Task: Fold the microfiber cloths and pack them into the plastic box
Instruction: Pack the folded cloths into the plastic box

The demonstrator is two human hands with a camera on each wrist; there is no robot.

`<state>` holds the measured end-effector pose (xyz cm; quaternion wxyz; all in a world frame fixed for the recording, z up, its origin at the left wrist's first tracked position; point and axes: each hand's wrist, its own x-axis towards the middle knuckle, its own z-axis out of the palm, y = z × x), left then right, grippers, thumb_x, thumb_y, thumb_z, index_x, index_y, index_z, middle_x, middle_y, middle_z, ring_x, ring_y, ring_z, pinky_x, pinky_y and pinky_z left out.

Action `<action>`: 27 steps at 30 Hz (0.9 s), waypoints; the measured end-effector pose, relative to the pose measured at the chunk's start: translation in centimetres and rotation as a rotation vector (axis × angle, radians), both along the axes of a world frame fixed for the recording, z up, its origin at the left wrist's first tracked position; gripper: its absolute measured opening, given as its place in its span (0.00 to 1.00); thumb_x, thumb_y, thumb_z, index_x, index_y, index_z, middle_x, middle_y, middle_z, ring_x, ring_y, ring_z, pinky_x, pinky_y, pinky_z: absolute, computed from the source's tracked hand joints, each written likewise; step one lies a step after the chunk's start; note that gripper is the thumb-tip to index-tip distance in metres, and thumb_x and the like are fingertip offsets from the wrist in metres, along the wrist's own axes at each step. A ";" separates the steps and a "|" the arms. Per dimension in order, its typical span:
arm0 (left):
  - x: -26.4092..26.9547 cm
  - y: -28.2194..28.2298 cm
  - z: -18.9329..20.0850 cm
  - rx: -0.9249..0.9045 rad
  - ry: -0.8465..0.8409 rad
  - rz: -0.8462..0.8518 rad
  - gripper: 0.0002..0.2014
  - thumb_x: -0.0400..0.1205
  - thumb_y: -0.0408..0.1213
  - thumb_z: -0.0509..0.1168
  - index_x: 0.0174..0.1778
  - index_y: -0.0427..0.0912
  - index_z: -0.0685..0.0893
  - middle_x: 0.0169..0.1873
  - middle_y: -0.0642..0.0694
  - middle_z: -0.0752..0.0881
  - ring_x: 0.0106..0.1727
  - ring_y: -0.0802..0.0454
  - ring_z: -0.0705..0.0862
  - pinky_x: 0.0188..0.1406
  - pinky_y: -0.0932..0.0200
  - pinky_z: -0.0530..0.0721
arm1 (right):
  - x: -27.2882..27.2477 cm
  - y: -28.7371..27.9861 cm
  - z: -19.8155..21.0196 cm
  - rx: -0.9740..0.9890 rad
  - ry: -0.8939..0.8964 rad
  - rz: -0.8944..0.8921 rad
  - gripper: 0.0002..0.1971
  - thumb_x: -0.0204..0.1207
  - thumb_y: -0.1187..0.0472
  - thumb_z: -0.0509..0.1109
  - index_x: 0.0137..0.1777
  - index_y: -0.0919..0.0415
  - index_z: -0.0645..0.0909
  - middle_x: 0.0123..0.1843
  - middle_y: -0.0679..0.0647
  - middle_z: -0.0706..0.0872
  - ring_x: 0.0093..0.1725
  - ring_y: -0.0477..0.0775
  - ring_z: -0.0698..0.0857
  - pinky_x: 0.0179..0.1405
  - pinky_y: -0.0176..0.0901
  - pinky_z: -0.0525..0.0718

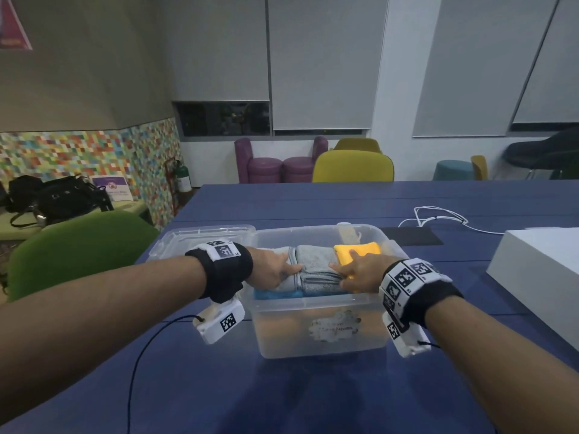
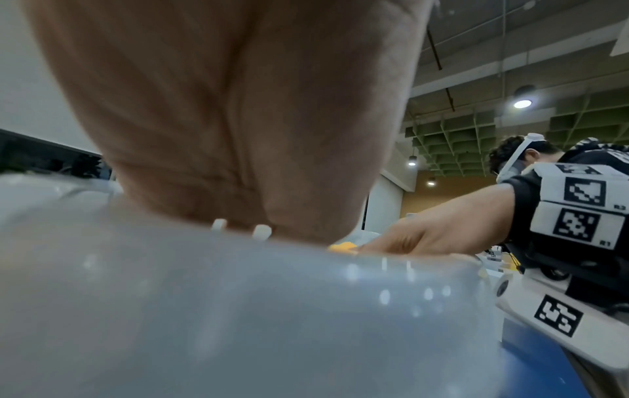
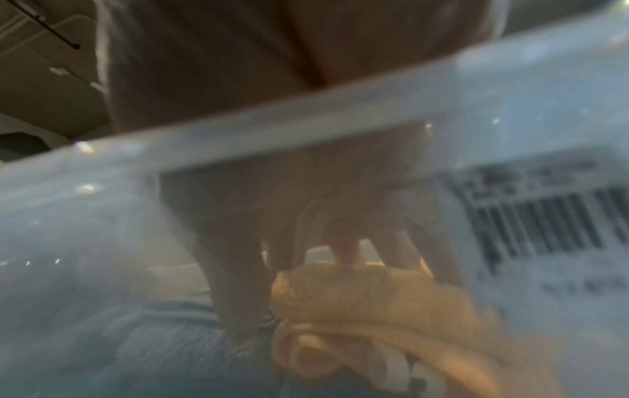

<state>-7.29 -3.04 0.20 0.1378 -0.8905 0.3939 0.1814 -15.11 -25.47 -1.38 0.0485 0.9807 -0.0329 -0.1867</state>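
Blue tabletop (image 1: 313, 396) carries a translucent plastic box (image 1: 322, 324) where left hand (image 1: 272, 268) and right hand (image 1: 360, 272), fingers extended, press a ribbed gray folded cloth (image 1: 316, 270) beside a fluffy yellow cloth (image 1: 357, 248).

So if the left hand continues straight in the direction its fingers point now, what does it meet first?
The left hand points to the right across the plastic box, fingers already on the grey folded cloth. Going on, it would probably push that cloth and then meet the right hand, though depth is unclear.
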 end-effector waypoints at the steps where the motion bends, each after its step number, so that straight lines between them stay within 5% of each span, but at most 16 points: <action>1: 0.2 0.0 -0.3 0.004 0.007 0.009 0.30 0.92 0.35 0.49 0.92 0.49 0.52 0.80 0.25 0.67 0.71 0.29 0.79 0.75 0.38 0.75 | 0.0 0.0 -0.4 0.008 0.004 -0.004 0.30 0.89 0.39 0.54 0.88 0.33 0.49 0.91 0.65 0.42 0.86 0.67 0.63 0.83 0.57 0.65; 8: 0.8 0.1 -1.5 -0.097 0.061 0.097 0.31 0.91 0.33 0.49 0.92 0.50 0.52 0.81 0.25 0.68 0.76 0.30 0.76 0.78 0.39 0.73 | 0.4 -0.1 -1.0 0.031 0.006 -0.029 0.30 0.88 0.38 0.53 0.88 0.32 0.48 0.91 0.65 0.42 0.86 0.67 0.63 0.84 0.57 0.64; 11: 0.3 0.3 -1.1 -0.194 0.057 0.114 0.29 0.91 0.34 0.54 0.90 0.52 0.60 0.83 0.34 0.70 0.78 0.37 0.75 0.81 0.46 0.71 | 0.0 -0.1 -0.7 0.064 -0.040 -0.036 0.30 0.87 0.39 0.56 0.88 0.32 0.51 0.91 0.62 0.44 0.86 0.66 0.62 0.83 0.55 0.64; 14: 0.4 1.0 0.0 -0.327 0.124 0.143 0.33 0.87 0.34 0.58 0.89 0.58 0.62 0.78 0.37 0.77 0.68 0.43 0.79 0.64 0.58 0.73 | -0.5 -0.1 -0.2 0.138 -0.121 -0.041 0.31 0.86 0.42 0.61 0.87 0.33 0.55 0.91 0.59 0.49 0.86 0.65 0.63 0.82 0.55 0.65; 16: 0.4 2.0 0.9 -0.433 0.099 0.141 0.34 0.87 0.38 0.62 0.90 0.59 0.61 0.80 0.42 0.77 0.73 0.46 0.78 0.63 0.62 0.69 | -0.7 0.2 0.3 0.179 -0.174 -0.038 0.33 0.85 0.44 0.63 0.88 0.34 0.55 0.91 0.60 0.54 0.86 0.64 0.64 0.82 0.55 0.66; 20: 0.4 5.0 2.4 -0.717 0.108 0.185 0.29 0.90 0.51 0.64 0.88 0.55 0.67 0.83 0.51 0.73 0.83 0.50 0.72 0.82 0.56 0.66 | -0.8 1.7 1.7 0.244 -0.310 -0.011 0.34 0.86 0.43 0.61 0.89 0.37 0.51 0.90 0.62 0.56 0.86 0.63 0.63 0.81 0.53 0.63; 24: 2.8 9.3 2.3 -1.088 0.089 0.358 0.22 0.89 0.48 0.65 0.80 0.48 0.79 0.75 0.50 0.83 0.75 0.56 0.80 0.81 0.52 0.74 | -0.4 4.0 3.0 0.293 -0.448 0.058 0.34 0.85 0.41 0.61 0.89 0.39 0.54 0.89 0.58 0.61 0.88 0.57 0.61 0.85 0.56 0.62; 27: 6.0 12.7 0.5 -1.135 -0.031 0.555 0.18 0.87 0.45 0.68 0.73 0.45 0.85 0.66 0.48 0.88 0.68 0.51 0.85 0.76 0.48 0.79 | -0.5 6.3 3.3 0.320 -0.493 0.101 0.30 0.85 0.43 0.62 0.87 0.43 0.63 0.88 0.57 0.64 0.86 0.57 0.64 0.84 0.54 0.64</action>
